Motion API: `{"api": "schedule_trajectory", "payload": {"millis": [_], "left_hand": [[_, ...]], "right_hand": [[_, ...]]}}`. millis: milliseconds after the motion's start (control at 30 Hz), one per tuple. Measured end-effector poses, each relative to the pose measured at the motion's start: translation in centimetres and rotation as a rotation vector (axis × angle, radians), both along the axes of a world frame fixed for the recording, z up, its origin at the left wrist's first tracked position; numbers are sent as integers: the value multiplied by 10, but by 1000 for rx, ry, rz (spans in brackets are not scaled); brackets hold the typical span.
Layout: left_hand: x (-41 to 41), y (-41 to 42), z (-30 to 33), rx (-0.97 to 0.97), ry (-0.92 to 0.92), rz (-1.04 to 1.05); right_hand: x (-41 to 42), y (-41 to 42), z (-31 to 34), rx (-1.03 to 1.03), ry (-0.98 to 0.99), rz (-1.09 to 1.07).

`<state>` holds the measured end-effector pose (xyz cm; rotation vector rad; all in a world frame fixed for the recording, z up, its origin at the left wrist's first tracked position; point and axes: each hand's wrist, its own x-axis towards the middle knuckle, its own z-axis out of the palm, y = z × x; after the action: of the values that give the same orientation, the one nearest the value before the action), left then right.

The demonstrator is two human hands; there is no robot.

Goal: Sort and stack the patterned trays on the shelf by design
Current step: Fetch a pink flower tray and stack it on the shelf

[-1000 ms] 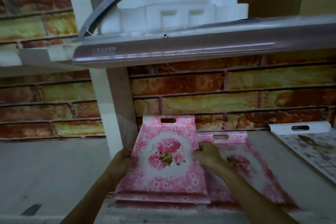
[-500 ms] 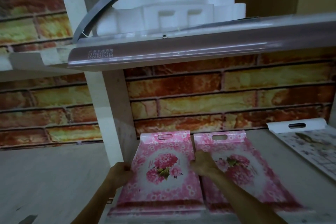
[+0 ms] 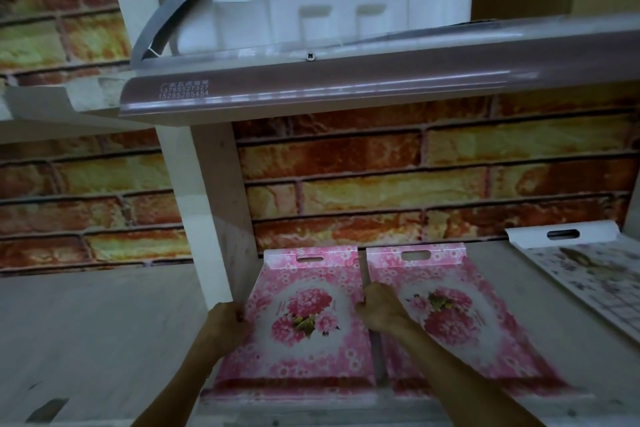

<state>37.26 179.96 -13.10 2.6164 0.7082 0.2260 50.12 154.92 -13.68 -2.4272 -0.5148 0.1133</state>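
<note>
Now the left hand (image 3: 227,321) grips the left edge of the near-left pink tray (image 3: 304,319) on the shelf (image 3: 104,329); the right hand (image 3: 379,307) grips its right edge, beside a second pink tray (image 3: 460,315). A white upright (image 3: 207,218) stands left.

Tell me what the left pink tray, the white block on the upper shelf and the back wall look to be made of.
Left pink tray: likely glossy printed plastic or melamine; thin, smooth, with a punched handle slot and a floral print.
White block: probably moulded polystyrene foam; matte white, chunky, with cut-out recesses.
Back wall: brick pattern, yet it looks flat, so perhaps printed wallpaper; uncertain.
</note>
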Motion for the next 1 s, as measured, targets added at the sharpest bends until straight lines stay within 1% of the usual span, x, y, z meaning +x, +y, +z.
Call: {"api": "schedule_trajectory", "payload": {"millis": [100, 167, 233, 367, 533, 667, 733, 833, 933, 1000], "left_hand": [[2, 0, -1, 59, 40, 4], [4, -5, -2, 153, 51, 17], [9, -18, 0, 197, -27, -15], [23, -62, 9, 30, -229, -213], [50, -111, 4, -62, -267, -398], [62, -144, 0, -180, -231, -507], [68, -156, -1, -182, -213, -513], [77, -165, -4, -105, -223, -450], [81, -169, -4, -32, -212, -484], [84, -169, -4, 5, -206, -523]], "right_hand": [[1, -6, 0, -3, -6, 27], [6, -14, -1, 48, -31, 47], [8, -26, 4, 101, -98, 62], [13, -64, 16, 153, -156, 44], [27, -125, 19, 170, -219, -108], [39, -170, 10, 58, -263, -274], [46, -187, 5, -7, -219, -357], [47, -207, -2, -107, -56, -449], [47, -216, -8, -182, 92, -407], [48, -220, -10, -178, 112, -399]]}}
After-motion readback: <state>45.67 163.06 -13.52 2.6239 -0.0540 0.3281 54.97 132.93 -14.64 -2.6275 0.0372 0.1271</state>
